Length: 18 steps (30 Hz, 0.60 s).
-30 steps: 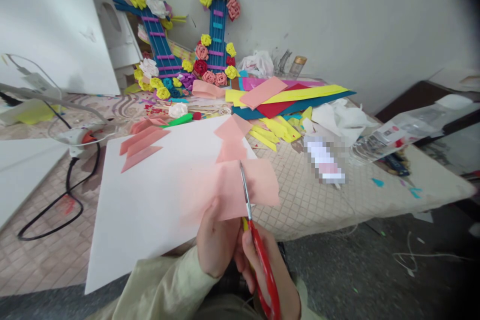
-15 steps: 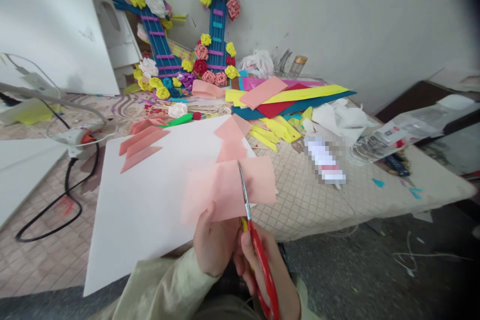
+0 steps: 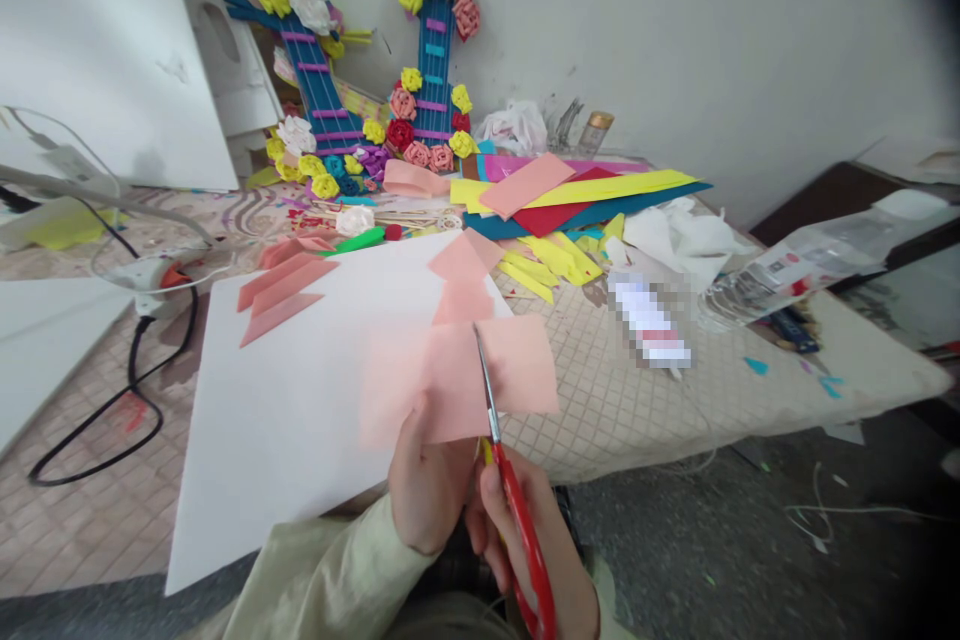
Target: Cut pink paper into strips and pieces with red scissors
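Note:
A sheet of pink crepe paper [image 3: 457, 375] is held up over the front of the white board [image 3: 285, 420]. My left hand [image 3: 427, 485] grips its lower edge, thumb on the near face and the other fingers hidden behind. Red-handled scissors [image 3: 521, 505] are in my right hand [image 3: 544, 530], fingers wrapped round the handles. Their blades lie across the paper near its middle, tips close to the top edge. Beyond the sheet, more pink paper pieces [image 3: 465, 260] rest on the board. Folded pink strips [image 3: 281, 300] lie at its far left.
Two blue guitar shapes with paper flowers [image 3: 435, 70] lean at the wall. Coloured paper strips [image 3: 592, 190] and yellow scraps [image 3: 562, 260] lie behind. A plastic bottle [image 3: 795, 260] lies right, near a blurred-out item [image 3: 649, 320]. A power strip with black cable [image 3: 154, 280] is left.
The right-hand part of the pink paper has shifted slightly outward and down past the blades. Both hands and the scissors stay almost where they were.

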Each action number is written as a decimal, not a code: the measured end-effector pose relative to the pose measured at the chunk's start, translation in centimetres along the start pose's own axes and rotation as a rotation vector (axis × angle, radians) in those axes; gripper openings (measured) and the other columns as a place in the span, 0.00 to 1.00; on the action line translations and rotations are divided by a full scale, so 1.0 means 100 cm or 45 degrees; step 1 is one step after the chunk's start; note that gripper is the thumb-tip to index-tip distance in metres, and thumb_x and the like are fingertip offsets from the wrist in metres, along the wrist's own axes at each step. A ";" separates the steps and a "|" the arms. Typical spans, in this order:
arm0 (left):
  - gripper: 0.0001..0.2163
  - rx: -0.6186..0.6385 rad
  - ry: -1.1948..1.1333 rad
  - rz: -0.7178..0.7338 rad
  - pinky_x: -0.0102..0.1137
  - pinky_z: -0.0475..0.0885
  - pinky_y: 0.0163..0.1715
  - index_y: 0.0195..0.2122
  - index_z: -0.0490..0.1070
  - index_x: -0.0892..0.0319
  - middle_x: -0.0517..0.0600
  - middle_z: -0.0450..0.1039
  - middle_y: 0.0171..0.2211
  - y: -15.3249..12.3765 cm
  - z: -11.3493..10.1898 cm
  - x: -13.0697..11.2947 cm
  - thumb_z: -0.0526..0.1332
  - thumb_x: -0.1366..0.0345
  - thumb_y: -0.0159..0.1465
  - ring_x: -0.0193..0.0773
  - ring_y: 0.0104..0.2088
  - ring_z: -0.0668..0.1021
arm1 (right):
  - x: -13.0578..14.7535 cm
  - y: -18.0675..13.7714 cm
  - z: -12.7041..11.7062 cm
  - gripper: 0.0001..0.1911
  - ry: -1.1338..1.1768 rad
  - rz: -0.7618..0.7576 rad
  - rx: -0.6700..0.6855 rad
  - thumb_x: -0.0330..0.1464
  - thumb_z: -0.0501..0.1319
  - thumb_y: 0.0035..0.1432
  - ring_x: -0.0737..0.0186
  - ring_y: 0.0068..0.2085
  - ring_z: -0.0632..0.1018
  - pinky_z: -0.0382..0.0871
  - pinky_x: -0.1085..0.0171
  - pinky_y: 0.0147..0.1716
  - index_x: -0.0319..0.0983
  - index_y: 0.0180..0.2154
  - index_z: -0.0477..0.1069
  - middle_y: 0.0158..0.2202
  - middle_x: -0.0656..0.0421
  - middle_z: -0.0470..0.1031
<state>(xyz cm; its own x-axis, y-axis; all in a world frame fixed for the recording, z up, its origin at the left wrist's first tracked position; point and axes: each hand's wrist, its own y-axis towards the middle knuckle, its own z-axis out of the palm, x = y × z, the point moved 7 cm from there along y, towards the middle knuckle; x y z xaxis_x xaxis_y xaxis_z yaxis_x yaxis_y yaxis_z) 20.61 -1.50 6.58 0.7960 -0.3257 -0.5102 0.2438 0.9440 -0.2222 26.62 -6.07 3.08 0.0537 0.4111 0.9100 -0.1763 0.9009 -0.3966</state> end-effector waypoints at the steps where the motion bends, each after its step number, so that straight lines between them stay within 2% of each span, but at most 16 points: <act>1: 0.19 0.011 -0.003 -0.017 0.45 0.66 0.48 0.43 0.73 0.60 0.55 0.75 0.43 0.000 0.001 0.000 0.51 0.56 0.59 0.58 0.52 0.69 | 0.001 0.000 0.000 0.26 -0.011 0.002 -0.010 0.56 0.49 0.51 0.79 0.10 0.54 0.41 0.73 0.09 0.39 0.26 0.56 0.14 0.68 0.58; 5: 0.18 0.027 -0.026 -0.034 0.45 0.67 0.47 0.44 0.73 0.59 0.55 0.76 0.41 -0.001 0.003 0.000 0.51 0.57 0.58 0.57 0.51 0.70 | 0.003 -0.003 -0.004 0.26 -0.048 -0.044 -0.083 0.56 0.48 0.53 0.79 0.12 0.55 0.43 0.72 0.10 0.39 0.25 0.57 0.16 0.66 0.59; 10: 0.19 0.003 -0.024 -0.023 0.44 0.67 0.46 0.45 0.72 0.60 0.55 0.76 0.40 -0.002 0.001 0.001 0.50 0.58 0.60 0.56 0.51 0.70 | -0.002 -0.002 -0.001 0.27 -0.040 -0.047 0.001 0.56 0.47 0.54 0.79 0.11 0.56 0.44 0.74 0.09 0.38 0.25 0.58 0.16 0.66 0.60; 18: 0.22 0.020 -0.044 -0.078 0.44 0.67 0.46 0.48 0.70 0.62 0.56 0.76 0.42 0.000 0.000 0.003 0.46 0.56 0.61 0.55 0.48 0.73 | -0.013 0.005 -0.003 0.25 0.071 -0.022 -0.004 0.52 0.50 0.55 0.81 0.09 0.57 0.44 0.76 0.08 0.37 0.23 0.59 0.15 0.66 0.62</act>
<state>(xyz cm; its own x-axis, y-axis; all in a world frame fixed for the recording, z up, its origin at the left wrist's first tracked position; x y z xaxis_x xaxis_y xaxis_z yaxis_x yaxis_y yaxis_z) 20.86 -1.64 6.41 0.7980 -0.3812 -0.4667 0.3010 0.9231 -0.2393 26.75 -6.09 1.71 0.1117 0.4022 0.9087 -0.1721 0.9084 -0.3810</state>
